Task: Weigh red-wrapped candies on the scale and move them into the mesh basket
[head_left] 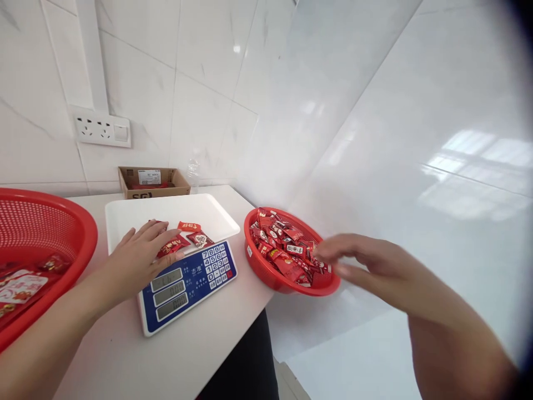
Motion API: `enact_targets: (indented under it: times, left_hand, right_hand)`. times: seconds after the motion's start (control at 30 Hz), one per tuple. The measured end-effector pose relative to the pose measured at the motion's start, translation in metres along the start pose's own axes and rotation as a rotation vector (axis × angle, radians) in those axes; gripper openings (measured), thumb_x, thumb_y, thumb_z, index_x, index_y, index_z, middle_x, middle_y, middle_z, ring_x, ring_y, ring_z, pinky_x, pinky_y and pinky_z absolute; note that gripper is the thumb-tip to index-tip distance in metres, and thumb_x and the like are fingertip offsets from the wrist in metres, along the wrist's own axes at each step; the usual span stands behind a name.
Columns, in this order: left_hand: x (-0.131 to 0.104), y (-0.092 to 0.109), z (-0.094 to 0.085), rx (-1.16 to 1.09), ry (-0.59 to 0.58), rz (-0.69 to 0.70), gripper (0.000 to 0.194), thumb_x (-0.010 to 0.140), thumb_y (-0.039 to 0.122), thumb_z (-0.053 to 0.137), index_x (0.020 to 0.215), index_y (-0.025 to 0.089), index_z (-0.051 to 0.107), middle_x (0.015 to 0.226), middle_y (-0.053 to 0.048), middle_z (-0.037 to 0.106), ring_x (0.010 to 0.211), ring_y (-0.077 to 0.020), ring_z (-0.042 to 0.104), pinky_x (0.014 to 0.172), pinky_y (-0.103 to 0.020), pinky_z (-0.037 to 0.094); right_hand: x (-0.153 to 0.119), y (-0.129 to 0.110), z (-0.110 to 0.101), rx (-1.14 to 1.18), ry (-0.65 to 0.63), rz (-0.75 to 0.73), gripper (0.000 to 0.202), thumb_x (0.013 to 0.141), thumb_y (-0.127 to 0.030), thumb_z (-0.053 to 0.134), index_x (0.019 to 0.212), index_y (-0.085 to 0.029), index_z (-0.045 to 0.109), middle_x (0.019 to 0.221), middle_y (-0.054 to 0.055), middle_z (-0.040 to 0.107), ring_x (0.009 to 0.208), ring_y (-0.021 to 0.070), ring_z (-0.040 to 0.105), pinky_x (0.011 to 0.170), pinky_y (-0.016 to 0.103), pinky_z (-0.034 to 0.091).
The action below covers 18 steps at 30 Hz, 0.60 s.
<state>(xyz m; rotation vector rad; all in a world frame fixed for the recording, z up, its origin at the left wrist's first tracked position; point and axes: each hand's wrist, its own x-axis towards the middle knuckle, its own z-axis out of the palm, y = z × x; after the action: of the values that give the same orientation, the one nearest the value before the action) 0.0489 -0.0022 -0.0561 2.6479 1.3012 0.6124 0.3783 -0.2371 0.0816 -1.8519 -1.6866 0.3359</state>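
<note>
My left hand [139,255] reaches over the white tray [129,216] of a weighing scale, fingers spread. Beneath and beside its fingers lie a few small red packets [200,240]; whether the fingertips touch them I cannot tell. The scale's blue panel [189,286] faces me, with number keys and three displays. At the right, my right hand [366,264] hovers at the rim of a red plastic basket [266,275], thumb apart from the fingers and nothing visible between them. Many red snack packets [287,250] fill that basket, just beyond its fingertips.
A larger red mesh basket [83,228] with red packages stands at the left edge. Behind the scale is an open cardboard box [154,191] against the tiled wall. A socket panel [102,128] is on that wall. The white table [245,311] ends near the right basket.
</note>
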Motion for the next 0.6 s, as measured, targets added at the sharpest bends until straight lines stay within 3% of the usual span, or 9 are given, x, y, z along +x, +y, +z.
enact_targets:
  times: [0.1,0.17,0.27,0.4,0.5,0.6]
  left_hand:
    - [0.001,0.001,-0.005,-0.033,0.023,-0.014,0.063,0.087,0.059,0.03,0.134,0.022,0.051,0.143,-0.011,0.047,0.139,-0.0329,0.03,0.109,-0.055,0.028]
    - [0.0,0.003,-0.009,-0.047,0.017,-0.024,0.064,0.087,0.058,0.031,0.135,0.02,0.05,0.144,-0.012,0.047,0.139,-0.0327,0.029,0.11,-0.054,0.026]
    - [-0.001,0.006,-0.014,-0.047,0.006,-0.028,0.062,0.088,0.057,0.03,0.135,0.021,0.05,0.144,-0.011,0.046,0.14,-0.0315,0.028,0.111,-0.053,0.026]
    - [-0.002,0.008,-0.013,-0.034,-0.027,-0.029,0.06,0.09,0.056,0.031,0.136,0.021,0.049,0.146,-0.01,0.044,0.141,-0.0315,0.026,0.111,-0.054,0.025]
    - [-0.002,0.007,-0.009,-0.015,-0.033,-0.013,0.059,0.091,0.054,0.033,0.136,0.02,0.05,0.147,-0.011,0.043,0.14,-0.0312,0.027,0.111,-0.054,0.026]
    - [-0.002,0.003,-0.006,-0.004,-0.021,-0.004,0.056,0.091,0.054,0.036,0.135,0.023,0.051,0.146,-0.009,0.044,0.14,-0.0309,0.029,0.11,-0.055,0.028]
  right_hand:
    - [0.062,0.024,0.012,-0.288,-0.083,0.132,0.017,0.084,-0.037,0.056,0.093,-0.029,0.068,0.102,0.003,0.07,0.088,0.0264,0.066,0.077,0.041,0.053]
    - [0.079,0.052,0.026,-0.373,-0.192,0.212,0.02,0.085,-0.034,0.052,0.096,-0.028,0.068,0.102,0.005,0.071,0.09,0.0278,0.066,0.077,0.042,0.052]
    - [0.08,0.086,0.054,-0.368,-0.284,0.206,0.038,0.085,-0.036,0.053,0.119,-0.025,0.061,0.124,0.009,0.064,0.11,0.0308,0.061,0.091,0.044,0.047]
    - [0.076,0.096,0.084,-0.357,-0.316,0.199,0.066,0.08,-0.036,0.061,0.142,-0.025,0.042,0.146,0.012,0.045,0.126,0.0349,0.049,0.1,0.047,0.04]
    - [0.079,0.092,0.09,-0.36,-0.304,0.206,0.063,0.079,-0.028,0.061,0.14,-0.027,0.044,0.142,0.01,0.049,0.124,0.0331,0.051,0.097,0.043,0.042]
    - [0.081,0.088,0.084,-0.368,-0.286,0.25,0.061,0.076,-0.017,0.057,0.136,-0.025,0.047,0.118,0.01,0.066,0.096,0.0283,0.067,0.077,0.035,0.049]
